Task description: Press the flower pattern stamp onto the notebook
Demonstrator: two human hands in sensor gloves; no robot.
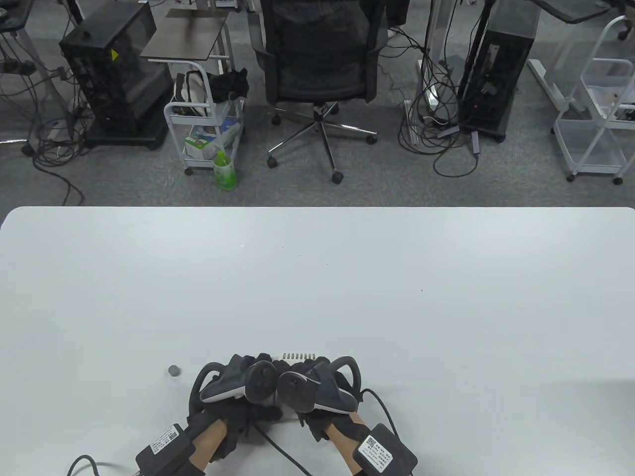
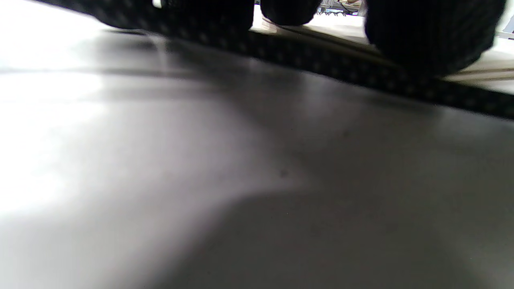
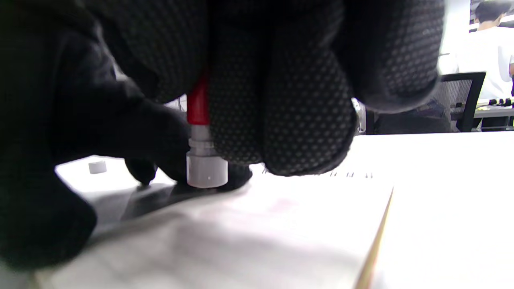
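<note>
The notebook (image 1: pixel 299 356) lies open near the table's front edge, mostly hidden under both hands; only its spiral binding shows in the table view. In the right wrist view its white page (image 3: pixel 281 233) fills the foreground. My right hand (image 1: pixel 317 369) grips the stamp (image 3: pixel 202 160), which has a red barrel and a white tip, and holds it upright with the tip down on the page. My left hand (image 1: pixel 250 364) rests on the notebook just left of the stamp, its fingertips (image 2: pixel 425 36) down on the surface and holding nothing.
The stamp's small grey cap (image 1: pixel 174 370) stands on the white table (image 1: pixel 317 277) left of my left hand; it also shows in the right wrist view (image 3: pixel 97 167). Glove cables trail off the front edge. An office chair and carts stand beyond the far edge.
</note>
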